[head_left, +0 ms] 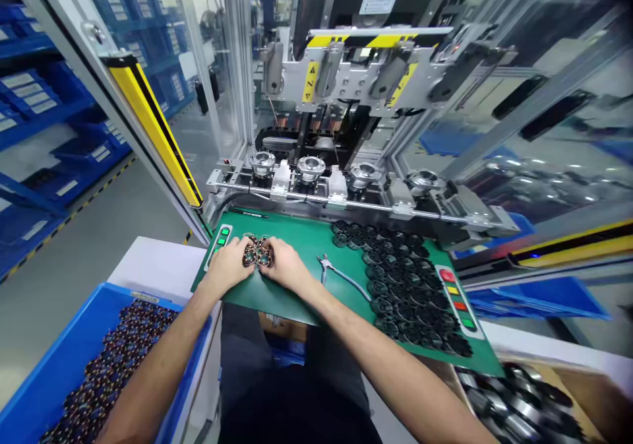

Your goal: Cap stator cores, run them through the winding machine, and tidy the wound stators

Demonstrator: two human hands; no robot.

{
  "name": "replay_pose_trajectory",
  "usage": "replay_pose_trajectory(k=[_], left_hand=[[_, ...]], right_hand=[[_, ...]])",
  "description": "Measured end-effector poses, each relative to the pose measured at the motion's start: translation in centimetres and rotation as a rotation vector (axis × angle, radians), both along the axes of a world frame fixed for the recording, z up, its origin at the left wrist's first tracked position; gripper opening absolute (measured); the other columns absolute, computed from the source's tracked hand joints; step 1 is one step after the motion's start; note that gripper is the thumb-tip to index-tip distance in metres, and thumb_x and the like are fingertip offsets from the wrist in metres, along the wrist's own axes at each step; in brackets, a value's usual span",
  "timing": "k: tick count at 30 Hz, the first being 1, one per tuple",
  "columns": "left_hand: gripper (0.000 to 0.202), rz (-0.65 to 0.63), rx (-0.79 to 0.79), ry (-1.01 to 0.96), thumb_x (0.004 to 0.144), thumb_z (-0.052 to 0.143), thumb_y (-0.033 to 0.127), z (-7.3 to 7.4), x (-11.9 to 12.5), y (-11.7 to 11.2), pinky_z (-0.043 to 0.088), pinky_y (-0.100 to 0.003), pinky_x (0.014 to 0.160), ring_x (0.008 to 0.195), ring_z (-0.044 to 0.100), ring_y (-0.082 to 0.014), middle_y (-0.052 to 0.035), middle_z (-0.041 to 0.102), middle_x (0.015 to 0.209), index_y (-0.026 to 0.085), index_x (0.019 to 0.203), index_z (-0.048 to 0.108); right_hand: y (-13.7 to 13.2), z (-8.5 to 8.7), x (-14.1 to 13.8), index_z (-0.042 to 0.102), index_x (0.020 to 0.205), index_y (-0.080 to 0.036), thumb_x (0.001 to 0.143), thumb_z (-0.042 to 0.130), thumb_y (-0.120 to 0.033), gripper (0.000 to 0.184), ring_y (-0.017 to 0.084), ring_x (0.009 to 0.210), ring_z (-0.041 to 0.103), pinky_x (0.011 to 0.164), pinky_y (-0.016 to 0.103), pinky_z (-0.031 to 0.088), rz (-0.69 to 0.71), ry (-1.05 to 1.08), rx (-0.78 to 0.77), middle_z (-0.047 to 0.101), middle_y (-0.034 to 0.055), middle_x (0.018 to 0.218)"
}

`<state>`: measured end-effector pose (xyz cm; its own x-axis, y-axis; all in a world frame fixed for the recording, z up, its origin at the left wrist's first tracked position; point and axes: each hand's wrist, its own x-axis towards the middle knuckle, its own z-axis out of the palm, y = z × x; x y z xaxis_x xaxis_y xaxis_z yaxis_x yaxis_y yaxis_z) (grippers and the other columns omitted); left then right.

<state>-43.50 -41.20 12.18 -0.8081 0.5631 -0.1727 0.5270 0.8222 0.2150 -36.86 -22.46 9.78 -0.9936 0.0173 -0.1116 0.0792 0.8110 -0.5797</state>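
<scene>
Over the left part of the green mat [297, 299], my left hand [228, 264] and my right hand [287, 266] come together around a small cluster of copper-wound motor stators [257, 253]. My left fingers close on the cluster's left side and my right fingers on its right. Parts of the stators are hidden behind the fingers, so their exact number is unclear. To the right of my right hand lie side cutters [341, 272] with blue-grey handles, their jaws pointing away from me. A dark pen [250, 213] rests along the mat's back edge.
Rows of black plastic rings [405, 279] cover the mat's right side. Button panels [457, 299] flank it. Behind stands a press with several metal fixtures [310, 167]. A blue bin [54, 371] of stators is at left; a box of metal cylinders [519, 404] at right.
</scene>
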Motion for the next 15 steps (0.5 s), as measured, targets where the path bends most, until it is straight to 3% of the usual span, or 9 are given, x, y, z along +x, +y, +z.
replay_pose_trajectory(k=[9,13,15], left_hand=[[0.048,-0.023,0.034,-0.019,0.099,0.085,0.029,0.1,-4.0,-3.2,0.061,-0.047,0.109,0.122,0.075,-0.0307,-0.0119,0.075,0.139,0.02,0.144,0.072],[0.049,-0.026,0.026,-0.012,0.094,0.087,0.027,0.5,-5.1,-3.5,0.062,-0.042,0.108,0.118,0.077,-0.0301,-0.0115,0.076,0.132,0.02,0.141,0.075],[0.055,-0.023,0.022,0.004,0.09,0.088,0.027,1.2,-5.0,-3.7,0.063,-0.041,0.105,0.113,0.078,-0.0306,-0.0111,0.075,0.129,0.021,0.142,0.074]], right_hand=[[-3.3,-1.6,-3.6,0.072,0.147,-0.018,0.112,0.08,-0.044,0.044,0.029,0.128,0.076,0.109,0.052,0.068,-0.015,0.042,-0.033,0.074,0.0129,0.146],[-4.3,-1.0,-4.1,0.072,0.147,-0.018,0.112,0.08,-0.042,0.044,0.03,0.129,0.075,0.111,0.054,0.067,-0.019,0.047,-0.09,0.073,0.0128,0.147],[-4.3,-0.1,-3.4,0.069,0.15,-0.018,0.107,0.085,-0.034,0.049,0.03,0.129,0.075,0.112,0.053,0.066,-0.025,0.053,-0.128,0.071,0.0138,0.148]])
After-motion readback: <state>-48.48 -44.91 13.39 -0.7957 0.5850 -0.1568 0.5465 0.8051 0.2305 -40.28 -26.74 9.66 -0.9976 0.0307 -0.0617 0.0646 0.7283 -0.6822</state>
